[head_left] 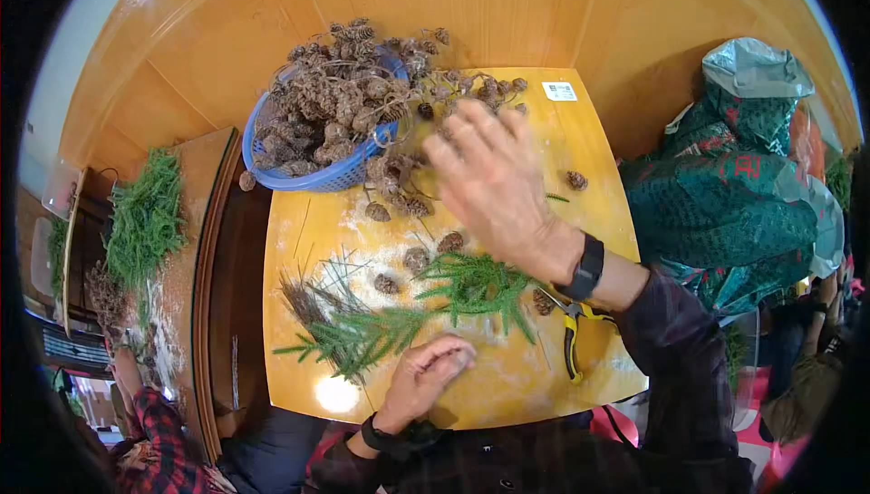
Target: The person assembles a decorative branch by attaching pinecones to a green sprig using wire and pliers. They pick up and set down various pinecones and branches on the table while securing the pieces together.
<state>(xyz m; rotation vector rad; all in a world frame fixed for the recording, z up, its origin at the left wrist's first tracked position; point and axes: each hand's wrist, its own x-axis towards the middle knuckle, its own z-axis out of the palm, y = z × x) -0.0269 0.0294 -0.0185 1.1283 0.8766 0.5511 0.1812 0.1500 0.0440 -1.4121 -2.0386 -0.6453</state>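
My left hand point(428, 380) is near the table's front edge, its fingers curled in; whatever they hold, if anything, is hidden. Raised over the middle of the table, my right hand point(494, 181) is blurred by motion, its fingers stretched out and nothing visible in them. Beneath it lies a green wreath-like bunch of sprigs point(476, 285), with longer green sprigs point(362, 335) to its left. Loose pine cones point(417, 260) lie just beyond the greenery. Pliers with yellow and black handles point(571, 340) rest right of the bunch, below my right wrist.
A blue plastic basket point(317, 181) heaped with wired pine cones point(335, 100) stands at the back left. Bare thin stems point(304, 304) lie at the table's left. Large green sacks point(725, 213) stand to the right. On a side table, at left, is more greenery point(145, 213), near another person's sleeve point(163, 431).
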